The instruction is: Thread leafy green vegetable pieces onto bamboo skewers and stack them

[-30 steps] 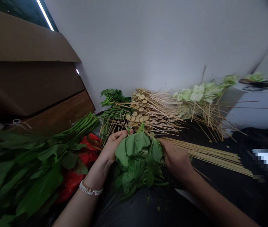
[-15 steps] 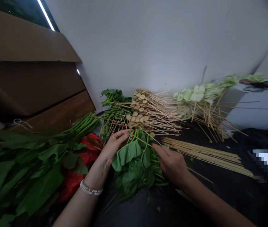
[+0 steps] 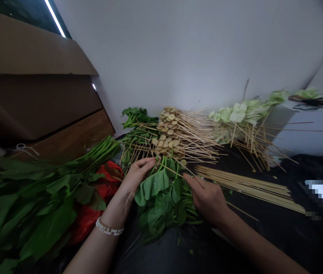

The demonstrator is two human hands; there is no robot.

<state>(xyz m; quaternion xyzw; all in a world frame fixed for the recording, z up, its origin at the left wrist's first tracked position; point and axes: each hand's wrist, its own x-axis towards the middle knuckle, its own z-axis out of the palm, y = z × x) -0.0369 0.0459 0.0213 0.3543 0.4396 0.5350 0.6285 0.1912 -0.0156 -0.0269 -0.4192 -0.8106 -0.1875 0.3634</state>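
My left hand (image 3: 139,173), a beaded bracelet on its wrist, pinches a green stem by the tip of a wooden skewer (image 3: 172,171). The skewer's other end is in my right hand (image 3: 208,195), whose fingers are closed round it. Several stems cross the skewer between my hands, and their broad green leaves (image 3: 158,201) hang below it. More cut stems (image 3: 191,213) lie under the leaves beside my right hand. A pile of bare skewers (image 3: 252,188) rests to the right of that hand.
Skewered round slices (image 3: 168,131) lie behind my hands, with skewered greens (image 3: 138,135) to their left. Skewered pale leaves (image 3: 238,112) stand back right. Loose leafy greens (image 3: 50,194) and a red bag (image 3: 85,222) are at left, below a cardboard box (image 3: 38,99). A black covering (image 3: 155,257) lies beneath.
The stem at my left fingertips has shifted slightly and shows less above the skewer. Both hands have otherwise stayed almost in place, with their holds unchanged.
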